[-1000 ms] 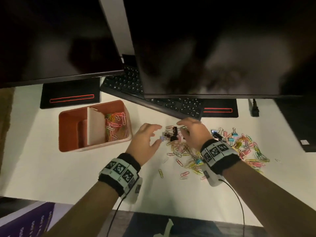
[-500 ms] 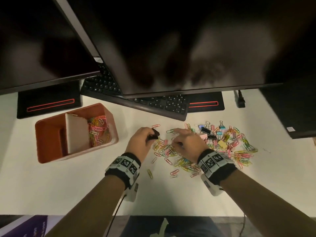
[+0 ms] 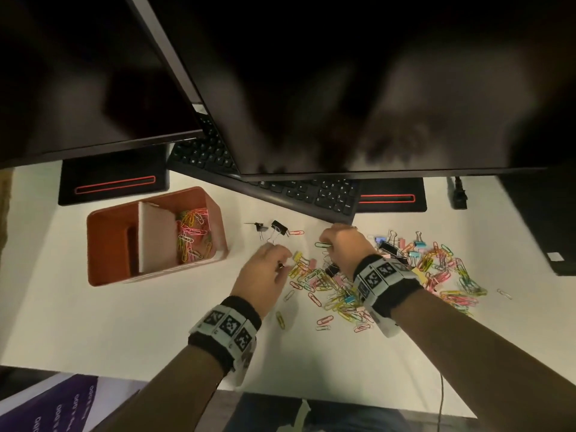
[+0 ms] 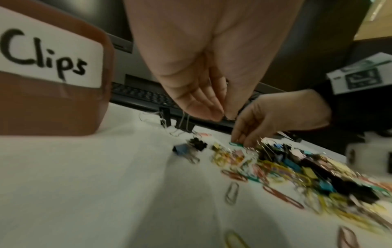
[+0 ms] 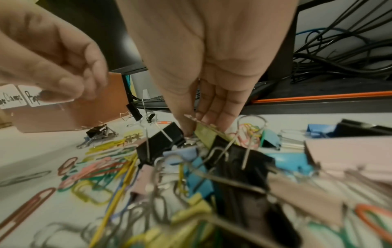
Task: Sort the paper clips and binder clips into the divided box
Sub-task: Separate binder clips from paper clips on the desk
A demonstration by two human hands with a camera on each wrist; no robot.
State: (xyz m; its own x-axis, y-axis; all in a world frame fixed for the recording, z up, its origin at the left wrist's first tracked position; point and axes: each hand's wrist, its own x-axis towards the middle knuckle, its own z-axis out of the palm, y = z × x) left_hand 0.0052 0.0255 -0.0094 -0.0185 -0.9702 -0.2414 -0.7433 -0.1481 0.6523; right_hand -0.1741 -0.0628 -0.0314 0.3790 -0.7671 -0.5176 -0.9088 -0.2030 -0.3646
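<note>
The orange divided box (image 3: 103, 244) stands at the left, with coloured paper clips (image 3: 191, 238) in its right compartment. Two black binder clips (image 3: 278, 227) lie loose between the box and the mixed clip pile (image 3: 405, 275). My left hand (image 3: 282, 260) hovers at the pile's left edge, fingers relaxed and holding nothing (image 4: 223, 116). A small black binder clip (image 4: 198, 144) and a blue one (image 4: 182, 150) lie under it. My right hand (image 3: 327, 244) reaches down into the pile, where thumb and fingers (image 5: 197, 129) pinch a yellow binder clip (image 5: 204, 136) beside a black one (image 5: 163, 139).
A black keyboard (image 3: 311, 194) lies just behind the hands, under two dark monitors (image 3: 343, 88) on black stands (image 3: 115, 182). Stray paper clips (image 3: 280, 319) lie toward the desk's front edge. The box front carries white labels (image 4: 48, 55).
My left hand held a black binder clip half a second ago; it has let go, and that clip now lies near the box. The right hand stayed in the pile. The head view shifted.
</note>
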